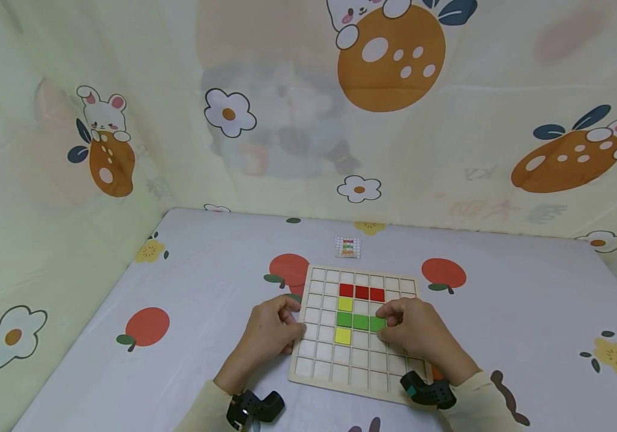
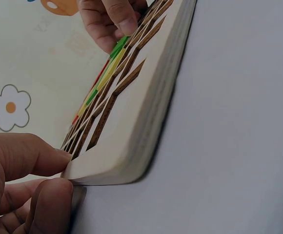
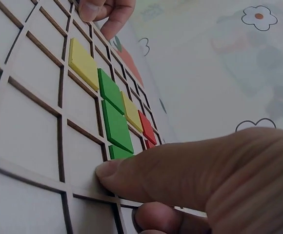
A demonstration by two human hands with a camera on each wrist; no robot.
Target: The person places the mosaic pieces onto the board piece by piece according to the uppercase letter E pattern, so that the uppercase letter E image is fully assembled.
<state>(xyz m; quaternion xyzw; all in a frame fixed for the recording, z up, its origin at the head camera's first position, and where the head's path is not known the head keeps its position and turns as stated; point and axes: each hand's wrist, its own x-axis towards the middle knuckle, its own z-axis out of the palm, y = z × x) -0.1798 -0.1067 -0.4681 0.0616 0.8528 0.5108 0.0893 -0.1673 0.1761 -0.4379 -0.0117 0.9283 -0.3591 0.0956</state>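
A wooden grid board (image 1: 359, 375) lies on the table in the head view. Three red tiles (image 1: 362, 292) form a row in it, with a yellow tile (image 1: 345, 304) below the leftmost. Under that runs a row of green tiles (image 1: 361, 322), and a second yellow tile (image 1: 343, 335) sits below its left end. My left hand (image 1: 270, 327) pinches the board's left edge, thumb (image 2: 44, 155) on top of the rim. My right hand (image 1: 413, 324) has thumb and forefinger around the rightmost green tile (image 3: 119, 152), which the thumb partly covers in the right wrist view.
A small card (image 1: 348, 247) printed with a coloured grid pattern lies behind the board. The tablecloth (image 1: 222, 264) carries fruit and flower prints, and a printed curtain (image 1: 287, 156) stands along the back and left. Black wrist cameras (image 1: 254, 409) sit on both wrists.
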